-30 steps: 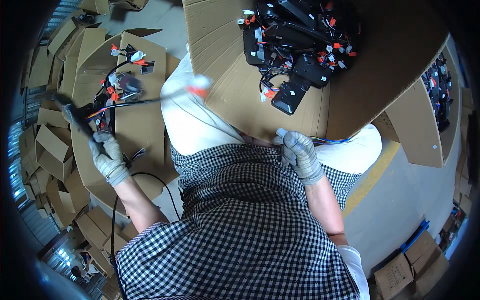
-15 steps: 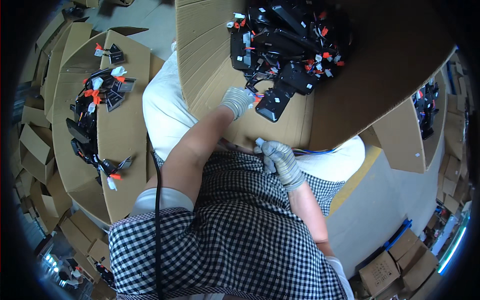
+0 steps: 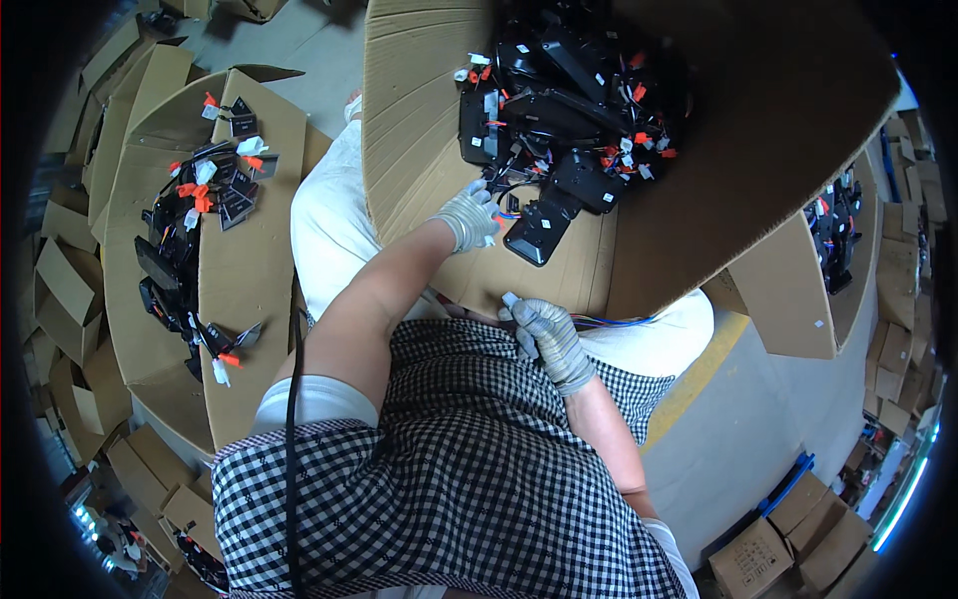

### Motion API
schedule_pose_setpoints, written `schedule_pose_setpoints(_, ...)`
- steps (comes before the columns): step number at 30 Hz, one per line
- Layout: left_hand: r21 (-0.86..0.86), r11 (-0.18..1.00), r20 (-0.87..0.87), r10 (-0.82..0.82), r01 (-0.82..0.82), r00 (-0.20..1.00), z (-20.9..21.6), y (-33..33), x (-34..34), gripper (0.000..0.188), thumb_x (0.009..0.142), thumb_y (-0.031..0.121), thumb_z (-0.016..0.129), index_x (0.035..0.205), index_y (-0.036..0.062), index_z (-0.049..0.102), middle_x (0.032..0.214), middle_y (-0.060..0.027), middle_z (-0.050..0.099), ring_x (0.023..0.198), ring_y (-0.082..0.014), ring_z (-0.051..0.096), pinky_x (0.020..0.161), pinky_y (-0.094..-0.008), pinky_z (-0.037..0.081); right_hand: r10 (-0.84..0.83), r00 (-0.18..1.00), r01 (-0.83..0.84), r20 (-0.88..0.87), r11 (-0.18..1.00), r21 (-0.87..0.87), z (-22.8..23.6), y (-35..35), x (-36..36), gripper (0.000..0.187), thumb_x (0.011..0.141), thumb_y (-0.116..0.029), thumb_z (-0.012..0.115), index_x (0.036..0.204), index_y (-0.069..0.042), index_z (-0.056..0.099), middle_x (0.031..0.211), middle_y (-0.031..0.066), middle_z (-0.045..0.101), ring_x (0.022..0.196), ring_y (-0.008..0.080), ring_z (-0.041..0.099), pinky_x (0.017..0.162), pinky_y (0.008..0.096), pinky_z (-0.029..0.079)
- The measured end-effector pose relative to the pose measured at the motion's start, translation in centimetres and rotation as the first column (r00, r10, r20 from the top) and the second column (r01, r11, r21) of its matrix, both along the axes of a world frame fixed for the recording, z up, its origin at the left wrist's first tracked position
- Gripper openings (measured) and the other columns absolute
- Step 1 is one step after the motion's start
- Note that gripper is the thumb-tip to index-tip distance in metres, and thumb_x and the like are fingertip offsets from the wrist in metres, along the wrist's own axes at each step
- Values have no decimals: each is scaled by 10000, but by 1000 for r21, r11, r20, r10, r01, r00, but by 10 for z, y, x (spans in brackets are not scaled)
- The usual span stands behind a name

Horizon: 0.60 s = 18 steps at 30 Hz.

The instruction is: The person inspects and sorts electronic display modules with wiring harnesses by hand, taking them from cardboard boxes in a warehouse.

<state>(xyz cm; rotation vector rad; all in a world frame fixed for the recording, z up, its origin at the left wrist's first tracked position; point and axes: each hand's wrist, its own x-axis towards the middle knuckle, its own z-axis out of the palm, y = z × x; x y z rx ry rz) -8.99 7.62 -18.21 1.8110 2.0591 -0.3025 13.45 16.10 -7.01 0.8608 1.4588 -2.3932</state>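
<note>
Across the far middle and right stands a large cardboard box [image 3: 414, 110], its open side facing the person and its near edge between the knees. Nearer, a black-and-white checked apron [image 3: 449, 469] fills the lower middle, with pale trousers [image 3: 334, 215] showing beyond it on both sides. On the left, another open box [image 3: 249, 299] holds a row of small black parts [image 3: 165, 265] with orange and white plugs, some lying over its flap. To the right, past the large box, sits a third box [image 3: 793, 290] with more dark parts inside. A heap of black cases [image 3: 564, 115] and tangled wires lies at the far end of the large box.

Both hands wear pale striped gloves. The left hand [image 3: 466, 217] reaches into the large box, at the wires beside the nearest black case [image 3: 539, 232] — its fingers are bent, but I cannot tell whether they grip anything. The right hand [image 3: 551, 344] is closed around a small pale plug [image 3: 511, 299], just outside the near edge of that box. Thin coloured wires [image 3: 614, 321] run rightward from behind this hand — across the trousers, beside the cardboard.
</note>
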Motion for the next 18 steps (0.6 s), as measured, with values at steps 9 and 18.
schedule_pose_setpoints(9, 406, 858, 697, -67, -316, 714, 101, -79, 59, 226, 861, 255, 560, 945, 45, 567, 912, -104, 601, 950, -266, 556, 856, -403, 415, -117, 992, 118, -54, 993, 12, 27, 5, 13, 320, 911, -304, 565, 931, 5, 646, 528, -23, 471, 434, 57, 400, 447, 195, 325)
schedule_pose_setpoints(18, 117, 676, 903, 232, -728, 361, 175, -92, 99, 179, 843, 140, 632, 941, 12, 553, 814, -108, 605, 694, -213, 605, 611, -309, 465, 134, 987, -129, -87, 990, 55, 82, 2, 11, 305, 915, -305, 555, 919, -23, 670, 585, -35, 493, 500, 41, 405, 469, 190, 315)
